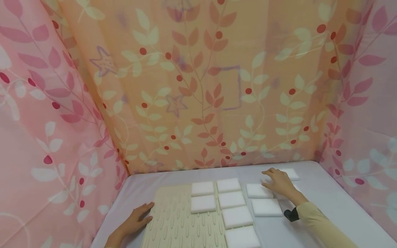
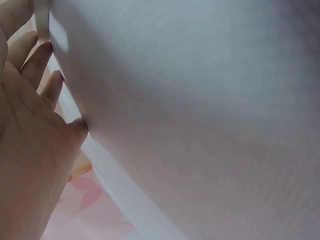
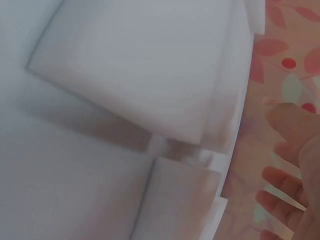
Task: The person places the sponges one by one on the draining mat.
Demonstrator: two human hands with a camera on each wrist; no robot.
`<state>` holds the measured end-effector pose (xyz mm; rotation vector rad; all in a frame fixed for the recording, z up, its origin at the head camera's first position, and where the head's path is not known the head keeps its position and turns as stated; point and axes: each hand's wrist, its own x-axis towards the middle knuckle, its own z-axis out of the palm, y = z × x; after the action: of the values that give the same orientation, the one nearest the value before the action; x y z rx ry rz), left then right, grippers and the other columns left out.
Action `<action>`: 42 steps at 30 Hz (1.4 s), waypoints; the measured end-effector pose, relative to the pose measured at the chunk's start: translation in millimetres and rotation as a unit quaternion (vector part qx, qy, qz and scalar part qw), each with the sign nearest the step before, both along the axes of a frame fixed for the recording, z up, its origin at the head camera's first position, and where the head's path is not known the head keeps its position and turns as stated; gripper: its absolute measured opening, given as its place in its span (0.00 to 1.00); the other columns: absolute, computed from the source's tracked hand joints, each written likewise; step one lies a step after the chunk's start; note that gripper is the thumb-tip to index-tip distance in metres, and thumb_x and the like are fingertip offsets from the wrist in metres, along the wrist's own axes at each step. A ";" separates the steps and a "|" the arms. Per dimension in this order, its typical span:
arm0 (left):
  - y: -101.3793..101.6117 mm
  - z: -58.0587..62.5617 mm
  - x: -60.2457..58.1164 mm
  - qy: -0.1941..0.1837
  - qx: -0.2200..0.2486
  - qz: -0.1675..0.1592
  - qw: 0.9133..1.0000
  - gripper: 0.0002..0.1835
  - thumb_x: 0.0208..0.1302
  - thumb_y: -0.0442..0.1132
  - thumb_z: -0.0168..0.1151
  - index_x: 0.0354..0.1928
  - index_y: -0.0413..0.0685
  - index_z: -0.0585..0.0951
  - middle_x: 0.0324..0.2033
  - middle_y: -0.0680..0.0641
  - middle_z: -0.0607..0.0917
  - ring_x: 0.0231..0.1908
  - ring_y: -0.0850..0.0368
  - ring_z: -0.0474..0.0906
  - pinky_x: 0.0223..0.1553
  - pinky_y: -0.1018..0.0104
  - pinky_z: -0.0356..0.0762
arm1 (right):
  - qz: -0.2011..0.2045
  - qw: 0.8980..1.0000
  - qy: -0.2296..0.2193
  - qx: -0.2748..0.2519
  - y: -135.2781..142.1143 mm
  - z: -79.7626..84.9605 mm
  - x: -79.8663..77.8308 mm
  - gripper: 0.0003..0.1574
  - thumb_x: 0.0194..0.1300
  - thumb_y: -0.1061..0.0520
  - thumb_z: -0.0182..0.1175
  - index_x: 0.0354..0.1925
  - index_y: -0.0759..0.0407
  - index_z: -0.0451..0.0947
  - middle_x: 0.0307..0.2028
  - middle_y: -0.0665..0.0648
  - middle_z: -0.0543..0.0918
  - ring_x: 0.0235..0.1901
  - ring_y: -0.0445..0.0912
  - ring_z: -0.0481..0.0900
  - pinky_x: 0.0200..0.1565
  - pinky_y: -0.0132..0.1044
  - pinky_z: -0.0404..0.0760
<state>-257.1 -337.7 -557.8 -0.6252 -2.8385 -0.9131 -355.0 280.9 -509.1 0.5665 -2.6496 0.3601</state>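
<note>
A beige mat [image 1: 173, 222] covered in oblong raised ridges lies on the table. Along its left edge rests my left hand [image 1: 133, 222], fingers extended, with the fingertips at the border. Several white rectangular sponge-like blocks [image 1: 237, 217] sit on the mat, in a column down its right side and in a short stack of rows at its upper middle. Right of the mat are more white blocks [image 1: 266, 207], and my right hand [image 1: 280, 184] hovers over them with fingers apart and loosely bent, nothing in its grasp. In the right wrist view a block [image 3: 140, 65] appears close beside that hand.
A pale cloth [image 1: 335, 213] covers the table. Floral curtains [image 1: 198, 86] enclose it at the back and both sides. One white block [image 1: 291, 174] lies at the back right, behind the right hand. A small black device [image 1: 291, 215] is at the right wrist.
</note>
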 end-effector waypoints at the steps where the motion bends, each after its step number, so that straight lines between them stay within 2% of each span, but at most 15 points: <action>1: -0.3 -0.2 -0.2 0.001 -0.001 0.001 1.000 0.30 0.61 0.45 0.60 0.61 0.36 0.69 0.60 0.33 0.71 0.59 0.25 0.61 0.48 0.21 0.46 | -0.005 1.000 0.001 0.001 3.0 -1.0 -0.5 0.31 0.50 0.47 0.69 0.50 0.60 0.78 0.43 0.60 0.79 0.41 0.59 0.77 0.45 0.62 0.68; 7: -1.6 -1.0 -0.7 0.011 0.003 -0.002 1.000 0.29 0.61 0.44 0.60 0.61 0.35 0.69 0.59 0.33 0.71 0.58 0.25 0.61 0.47 0.20 0.46 | -0.041 0.999 -0.018 0.005 23.0 -6.9 -4.2 0.31 0.53 0.49 0.68 0.53 0.60 0.76 0.47 0.63 0.77 0.44 0.61 0.75 0.45 0.62 0.68; 15: 0.0 -2.0 1.9 0.025 0.006 -0.007 1.000 0.29 0.60 0.43 0.61 0.60 0.35 0.70 0.58 0.33 0.72 0.57 0.25 0.64 0.46 0.20 0.48 | -0.065 0.998 -0.006 -0.012 51.9 -13.0 -11.8 0.30 0.52 0.50 0.67 0.51 0.64 0.76 0.48 0.69 0.75 0.43 0.65 0.75 0.37 0.58 0.74; 26: 0.4 -1.4 1.9 0.022 0.003 -0.004 1.000 0.29 0.61 0.44 0.60 0.60 0.35 0.70 0.59 0.34 0.72 0.58 0.25 0.63 0.46 0.19 0.47 | -0.115 0.988 -0.071 -0.070 84.8 -18.3 -15.7 0.33 0.57 0.48 0.62 0.55 0.69 0.71 0.51 0.76 0.69 0.48 0.72 0.68 0.38 0.65 0.69; 33: 0.0 -4.0 1.5 0.020 0.007 -0.005 1.000 0.29 0.60 0.44 0.61 0.60 0.35 0.70 0.59 0.33 0.72 0.58 0.25 0.63 0.46 0.19 0.47 | -0.123 0.984 -0.105 -0.082 91.5 -19.3 -14.7 0.36 0.59 0.48 0.61 0.56 0.72 0.67 0.53 0.78 0.67 0.52 0.73 0.64 0.44 0.66 0.67; 40: 1.3 -1.3 1.6 0.020 0.002 -0.006 1.000 0.29 0.61 0.44 0.60 0.60 0.35 0.70 0.59 0.33 0.72 0.58 0.25 0.62 0.48 0.22 0.48 | -0.115 0.973 -0.148 -0.137 101.8 -28.7 -18.8 0.44 0.59 0.43 0.60 0.61 0.72 0.60 0.56 0.79 0.62 0.56 0.72 0.60 0.52 0.66 0.61; 42: 1.3 -0.2 1.5 0.025 0.000 -0.006 1.000 0.29 0.61 0.44 0.60 0.60 0.35 0.70 0.59 0.33 0.72 0.58 0.25 0.62 0.48 0.22 0.48 | -0.106 0.971 -0.156 -0.149 102.8 -29.9 -20.7 0.45 0.59 0.45 0.61 0.62 0.73 0.58 0.57 0.79 0.61 0.57 0.72 0.59 0.54 0.66 0.59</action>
<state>-255.6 -336.3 -558.0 -0.6567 -2.7937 -0.8878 -375.7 383.7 -539.1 0.1373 -2.8365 0.8214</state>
